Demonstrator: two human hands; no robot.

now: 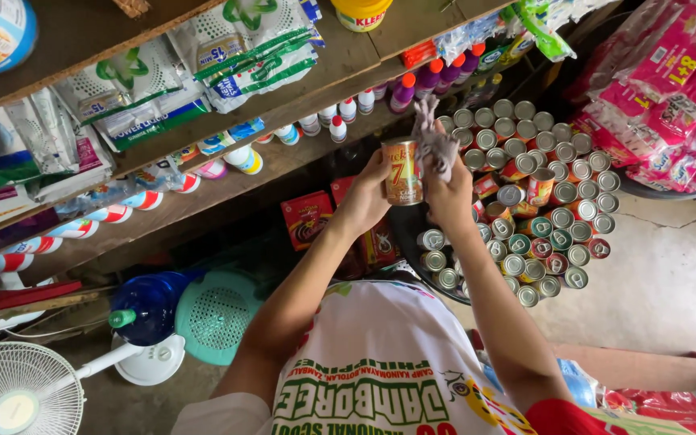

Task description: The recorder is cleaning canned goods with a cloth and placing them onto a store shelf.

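Two hands meet over one can. The left hand [366, 197] is curled around the side of the can [403, 173] and holds it upright in the air, in front of the shelf [300, 153]. The right hand [447, 193] is closed on a grey rag [432, 141]. The rag sticks up above the fingers and touches the top edge of the can.

I think the can is being wiped. To do it well, the left hand should hold tight so the can does not slip. It could turn the can a little at a time, so the rag can reach every side. The top and the rim need a good rub too, because dust likes to sit there. A soft rub is best, so the paper label does not tear.

Just beside the right hand are many more tins [557, 217]. They stand close together with their silver tops up, on a dark round tray [412, 242]. Small bottles [412, 84] with red and white caps stand in a row on the shelf. Pink packs [670, 89] are heaped at the right. Red boxes [306, 217] sit under the shelf. A white fan [18, 395] stands low at the left, well apart from the hands.
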